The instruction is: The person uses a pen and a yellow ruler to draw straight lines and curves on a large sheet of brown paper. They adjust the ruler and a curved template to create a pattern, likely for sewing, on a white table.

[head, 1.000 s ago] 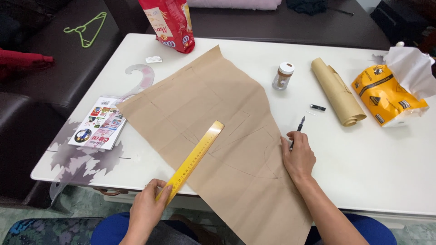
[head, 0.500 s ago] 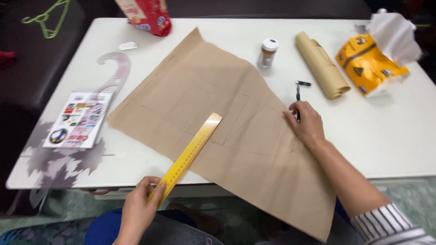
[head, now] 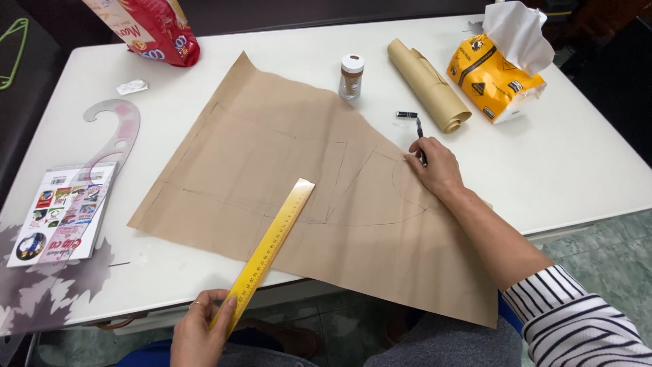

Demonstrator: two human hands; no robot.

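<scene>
Brown pattern paper (head: 319, 204) lies flat across the white table (head: 577, 177), overhanging the near edge. Left hand (head: 200, 333) pinches the near end of a yellow ruler (head: 272, 248) angled over the paper. Right hand (head: 435, 166) presses the paper's right edge, fingers closed on a black pen (head: 420, 136).

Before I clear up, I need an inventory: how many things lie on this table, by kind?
Brown paper sheet: 1
Paper roll: 1
Rulers, yellow and curved: 2
Pen, pen cap: 2
Jar: 1
Bags, red, yellow: 2
Booklet: 1
Total: 10
</scene>
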